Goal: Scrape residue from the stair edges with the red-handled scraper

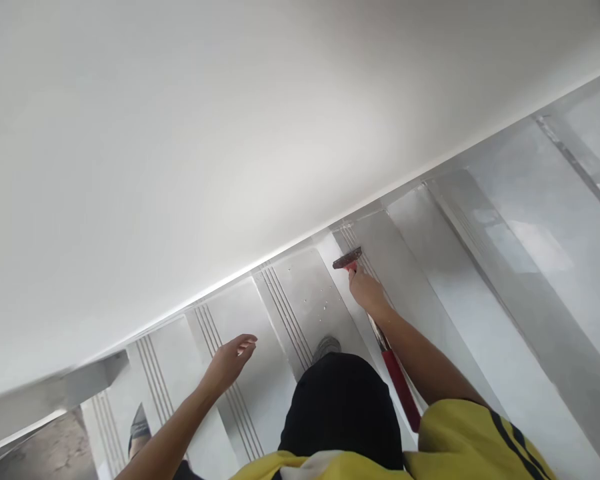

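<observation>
A: Head view, right hand (pixel 366 292) — status?

B: Closed in a fist around the neck of a hammer (pixel 380 333), just below the head. The dark metal head (pixel 347 258) lies at the nosing of a grey stair tread (pixel 410 267), close to the white wall (pixel 230 133). Whether the head touches the tread cannot be told. The red handle (pixel 403 390) runs back under the forearm toward the yellow sleeve (pixel 475 440).

A: Left hand (pixel 230 360)?

B: Empty, fingers loosely curled and slightly apart, held in the air above a lower tread (pixel 260 400) with grooved strips. It touches nothing.

A: Surroundings in the same view?

B: Pale treads run diagonally along the wall. Small light specks (pixel 315 303) lie on the tread just left of the hammer — near a grey shoe (pixel 326 347), which shows above the person's black-trousered knee (pixel 340 407).
</observation>
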Motion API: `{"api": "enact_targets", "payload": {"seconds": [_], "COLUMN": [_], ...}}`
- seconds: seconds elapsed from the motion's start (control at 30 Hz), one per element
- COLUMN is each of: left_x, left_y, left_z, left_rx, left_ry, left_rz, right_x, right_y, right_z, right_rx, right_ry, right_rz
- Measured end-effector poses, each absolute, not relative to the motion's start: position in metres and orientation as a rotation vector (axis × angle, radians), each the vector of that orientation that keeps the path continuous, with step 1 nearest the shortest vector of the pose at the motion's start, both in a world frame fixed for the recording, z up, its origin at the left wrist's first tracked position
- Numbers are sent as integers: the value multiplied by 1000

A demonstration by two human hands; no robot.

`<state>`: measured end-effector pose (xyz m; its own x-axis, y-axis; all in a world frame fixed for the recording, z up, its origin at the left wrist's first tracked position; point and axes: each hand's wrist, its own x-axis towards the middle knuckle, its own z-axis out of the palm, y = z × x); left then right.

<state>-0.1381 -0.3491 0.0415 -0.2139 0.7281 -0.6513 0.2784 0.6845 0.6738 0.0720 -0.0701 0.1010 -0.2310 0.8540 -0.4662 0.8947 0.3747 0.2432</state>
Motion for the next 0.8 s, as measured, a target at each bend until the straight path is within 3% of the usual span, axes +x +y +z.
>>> {"api": "enact_targets", "payload": {"seconds": [0.2, 0.37, 0.53, 0.8], "left_x": [-136, -137, -141, -126], "left_y": [-347, -340, -353, -329], "left_z": [44, 49, 38, 37], "left_rx": [825, 805, 841, 873], "left_ry": [1808, 1827, 1831, 1829], "left_rz": [517, 534, 484, 438], "right_x": [27, 55, 101, 86], "right_y": [-52, -72, -71, 35], "right_z": [95, 95, 92, 103], "right_rx": [1320, 1343, 1541, 1554], "right_ry": [2256, 2229, 2081, 2199], "right_rz": [-108, -94, -392, -707]}}
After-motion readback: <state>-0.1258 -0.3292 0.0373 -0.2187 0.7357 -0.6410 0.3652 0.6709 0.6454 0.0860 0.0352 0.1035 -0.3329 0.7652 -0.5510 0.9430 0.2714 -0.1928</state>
